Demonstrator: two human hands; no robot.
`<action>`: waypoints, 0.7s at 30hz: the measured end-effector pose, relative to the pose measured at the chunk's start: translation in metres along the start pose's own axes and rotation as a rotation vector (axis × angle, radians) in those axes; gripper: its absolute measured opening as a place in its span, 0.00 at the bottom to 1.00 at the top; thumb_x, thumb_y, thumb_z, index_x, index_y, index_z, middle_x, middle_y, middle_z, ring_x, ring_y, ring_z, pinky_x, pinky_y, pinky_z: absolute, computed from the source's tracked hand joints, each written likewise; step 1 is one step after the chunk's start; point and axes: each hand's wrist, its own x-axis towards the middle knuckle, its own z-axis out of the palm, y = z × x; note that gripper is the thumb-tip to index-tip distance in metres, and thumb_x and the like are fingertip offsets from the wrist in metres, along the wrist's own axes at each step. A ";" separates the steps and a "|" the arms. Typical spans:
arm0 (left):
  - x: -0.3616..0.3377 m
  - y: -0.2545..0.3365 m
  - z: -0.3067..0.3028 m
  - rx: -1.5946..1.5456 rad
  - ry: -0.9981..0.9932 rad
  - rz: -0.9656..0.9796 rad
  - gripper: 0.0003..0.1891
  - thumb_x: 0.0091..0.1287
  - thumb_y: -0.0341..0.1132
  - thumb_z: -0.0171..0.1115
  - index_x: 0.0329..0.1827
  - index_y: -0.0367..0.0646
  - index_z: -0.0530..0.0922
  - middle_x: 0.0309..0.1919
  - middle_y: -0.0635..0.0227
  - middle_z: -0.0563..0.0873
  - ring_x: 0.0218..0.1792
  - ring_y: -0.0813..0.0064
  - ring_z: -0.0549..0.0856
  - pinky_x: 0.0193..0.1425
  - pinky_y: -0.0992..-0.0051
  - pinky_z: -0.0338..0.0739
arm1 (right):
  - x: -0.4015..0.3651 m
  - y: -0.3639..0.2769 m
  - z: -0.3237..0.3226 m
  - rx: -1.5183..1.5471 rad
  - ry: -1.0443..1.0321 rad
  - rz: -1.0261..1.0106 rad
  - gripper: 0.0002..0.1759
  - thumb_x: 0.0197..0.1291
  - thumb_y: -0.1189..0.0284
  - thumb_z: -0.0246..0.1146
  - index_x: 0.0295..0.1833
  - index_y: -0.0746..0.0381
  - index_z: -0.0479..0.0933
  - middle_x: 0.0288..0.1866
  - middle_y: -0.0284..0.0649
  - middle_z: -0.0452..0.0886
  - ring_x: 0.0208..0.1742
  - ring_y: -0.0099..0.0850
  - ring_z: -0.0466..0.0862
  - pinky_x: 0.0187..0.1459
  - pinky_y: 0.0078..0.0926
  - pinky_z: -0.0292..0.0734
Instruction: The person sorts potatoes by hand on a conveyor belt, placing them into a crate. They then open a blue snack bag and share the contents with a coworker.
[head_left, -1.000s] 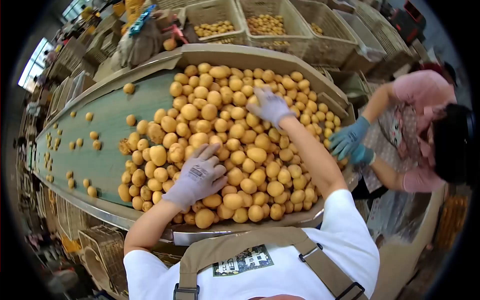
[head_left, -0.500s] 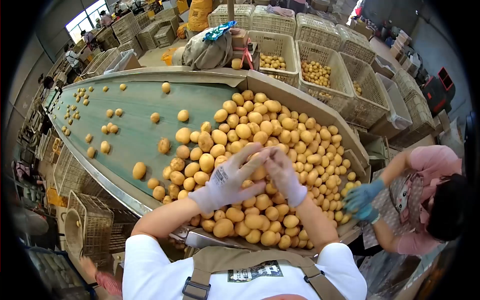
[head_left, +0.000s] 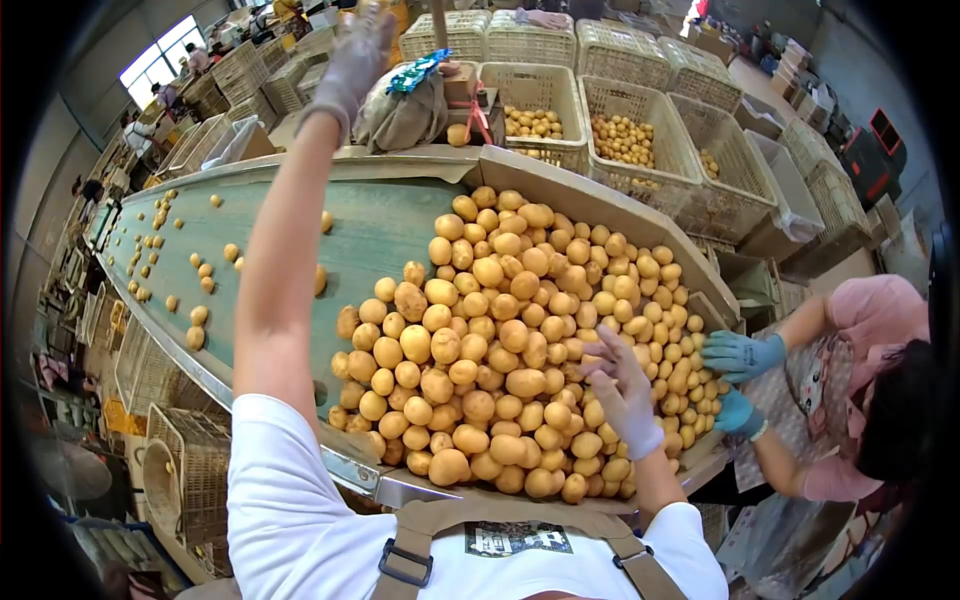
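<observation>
My left hand [head_left: 355,62], in a pale glove, is stretched far out past the belt's far rim, beside a grey cloth-covered bundle [head_left: 402,112]. Its fingers look extended, though slightly smeared, and I see nothing in them. Over the right part of a large heap of potatoes [head_left: 505,335] hovers my gloved right hand [head_left: 622,390], fingers apart and a little bent, holding nothing visible. The heap covers the near end of a green conveyor belt [head_left: 390,215]. My left forearm hides part of the belt.
Plastic crates [head_left: 640,135], some holding potatoes, stand beyond the far rim. At the right, a co-worker's blue-gloved hands [head_left: 742,357] touch the heap's edge. A metal rim [head_left: 340,462] runs along my side. More crates [head_left: 190,455] stand lower left.
My hands, together over the heap before, are now apart: the left has swung up and away over the far rim, the right has moved right and lower. Potatoes have shifted on the belt.
</observation>
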 end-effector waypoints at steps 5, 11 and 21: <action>-0.128 0.166 -0.057 -0.816 0.090 0.182 0.25 0.67 0.34 0.70 0.67 0.43 0.78 0.67 0.52 0.79 0.69 0.55 0.77 0.72 0.62 0.71 | -0.061 0.059 -0.051 -0.261 0.441 0.142 0.27 0.69 0.66 0.66 0.70 0.66 0.74 0.59 0.46 0.83 0.60 0.36 0.82 0.63 0.30 0.77; -0.323 0.279 -0.101 -0.734 -0.611 0.862 0.19 0.64 0.45 0.70 0.56 0.49 0.85 0.67 0.56 0.78 0.70 0.52 0.75 0.77 0.52 0.65 | -0.099 0.048 -0.048 -0.765 -0.052 -0.052 0.17 0.57 0.57 0.71 0.46 0.57 0.87 0.57 0.45 0.84 0.60 0.47 0.80 0.63 0.44 0.70; -0.353 0.254 -0.113 -0.633 -0.681 0.745 0.15 0.56 0.42 0.72 0.47 0.54 0.86 0.64 0.53 0.79 0.69 0.50 0.76 0.74 0.48 0.66 | -0.052 0.049 -0.083 -1.235 0.012 0.115 0.04 0.57 0.70 0.67 0.34 0.57 0.85 0.53 0.39 0.85 0.55 0.40 0.83 0.72 0.43 0.62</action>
